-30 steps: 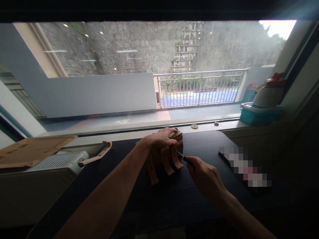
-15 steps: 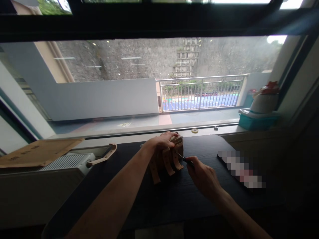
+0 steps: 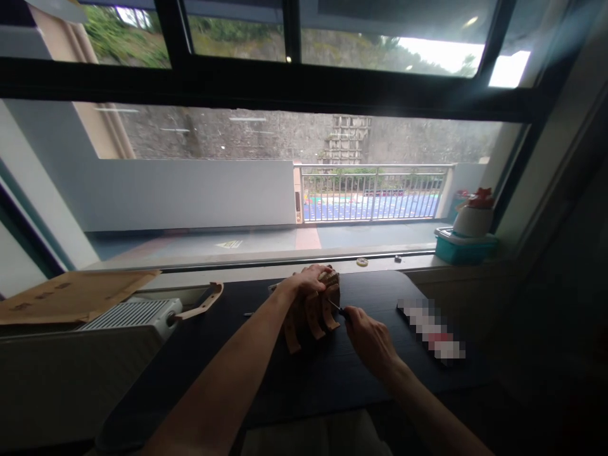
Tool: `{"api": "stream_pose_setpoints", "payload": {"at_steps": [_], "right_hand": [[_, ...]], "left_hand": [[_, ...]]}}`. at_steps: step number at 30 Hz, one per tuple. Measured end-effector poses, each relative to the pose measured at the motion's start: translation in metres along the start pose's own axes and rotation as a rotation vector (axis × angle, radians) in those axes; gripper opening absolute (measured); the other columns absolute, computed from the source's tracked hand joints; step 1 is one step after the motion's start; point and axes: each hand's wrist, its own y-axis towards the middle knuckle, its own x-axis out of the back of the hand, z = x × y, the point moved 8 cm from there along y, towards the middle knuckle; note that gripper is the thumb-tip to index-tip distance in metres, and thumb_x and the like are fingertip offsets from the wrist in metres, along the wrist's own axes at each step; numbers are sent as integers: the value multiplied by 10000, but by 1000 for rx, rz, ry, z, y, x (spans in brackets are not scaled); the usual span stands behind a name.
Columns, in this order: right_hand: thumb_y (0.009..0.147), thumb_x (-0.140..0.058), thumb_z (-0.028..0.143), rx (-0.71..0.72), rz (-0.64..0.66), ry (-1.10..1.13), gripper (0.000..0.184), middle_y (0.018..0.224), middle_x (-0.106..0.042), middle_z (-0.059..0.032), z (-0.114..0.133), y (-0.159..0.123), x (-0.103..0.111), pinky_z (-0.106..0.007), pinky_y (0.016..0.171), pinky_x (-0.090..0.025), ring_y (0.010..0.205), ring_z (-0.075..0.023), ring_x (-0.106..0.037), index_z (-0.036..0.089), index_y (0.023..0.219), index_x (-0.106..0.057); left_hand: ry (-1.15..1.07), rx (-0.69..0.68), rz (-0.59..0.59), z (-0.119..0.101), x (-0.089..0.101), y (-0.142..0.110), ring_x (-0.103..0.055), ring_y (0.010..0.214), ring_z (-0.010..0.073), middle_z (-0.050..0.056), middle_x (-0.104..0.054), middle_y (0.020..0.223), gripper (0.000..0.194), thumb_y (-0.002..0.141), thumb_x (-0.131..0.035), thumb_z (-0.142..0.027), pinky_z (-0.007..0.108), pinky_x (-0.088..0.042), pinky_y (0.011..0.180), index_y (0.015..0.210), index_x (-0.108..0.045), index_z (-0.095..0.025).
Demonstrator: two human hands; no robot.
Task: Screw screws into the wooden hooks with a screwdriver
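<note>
On the dark table [image 3: 304,389] stands a brown wooden object [image 3: 314,315] with several curved, leg-like strips along its near side. My left hand [image 3: 310,280] grips it from above, fingers curled over its far top. Between the fingers of my right hand [image 3: 368,332] is the dark handle of a thin-shafted screwdriver [image 3: 335,306]. Its metal shaft points up and left, and the tip meets the rightmost curved strip [image 3: 330,315]. Whether the tip sits in a hole is too small to tell. My left hand and forearm hide part of the object.
To the left, a brown cardboard sheet [image 3: 71,294] lies over a white radiator [image 3: 133,313], beside a curved wooden strip [image 3: 202,304]. A blurred-out flat item [image 3: 430,329] lies at the table's right. The sill holds a tape roll [image 3: 362,261] and a teal box [image 3: 460,247].
The camera view has tilted up, showing more of the window above. Both hands keep their hold, and the screwdriver tip stays at the rightmost strip.
</note>
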Motion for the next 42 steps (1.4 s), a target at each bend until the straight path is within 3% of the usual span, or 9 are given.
{"api": "stream_pose_setpoints", "payload": {"at_steps": [5, 16, 27, 34, 42], "right_hand": [[897, -390, 149, -37, 12, -4, 181, 879, -647, -29, 6, -2, -1, -254, 521, -361, 694, -161, -643, 190, 1006, -529], [912, -371, 158, -110, 12, 31, 240, 942, -656, -38, 9, -7, -4, -243, 580, -401, 758, -153, -649, 201, 1109, -502], [898, -379, 137, -7, 48, 48, 251, 932, -660, -47, 6, -2, 3, -243, 545, -401, 696, -147, -644, 194, 1107, -506], [912, -351, 156, 9, 26, 128, 251, 967, -649, -54, 2, -6, -2, -241, 565, -416, 756, -153, -647, 178, 1129, -476], [911, -356, 178, 20, -12, 124, 267, 952, -657, -59, 1, -7, -6, -249, 543, -414, 708, -157, -649, 168, 1137, -499]], "left_hand": [[27, -9, -11, 4, -6, 8, -337, 1291, 312, 40, -342, 1427, 604, 729, -527, -309, 563, -289, 1005, 1306, -355, -363], [53, -65, -19, 5, -11, 13, -338, 1278, 302, 44, -327, 1425, 553, 783, -473, -366, 557, -310, 981, 1315, -320, -363], [3, -42, -30, 5, -8, 8, -346, 1277, 293, 36, -344, 1422, 579, 760, -501, -328, 542, -278, 1011, 1314, -336, -367], [2, -69, -3, 4, -1, 9, -340, 1285, 258, 51, -345, 1407, 739, 690, -577, -342, 383, -319, 1036, 1371, -292, -307], [-1, -83, -24, 6, -6, 9, -317, 1292, 275, 45, -309, 1428, 690, 711, -562, -363, 445, -278, 1050, 1353, -309, -325]]}}
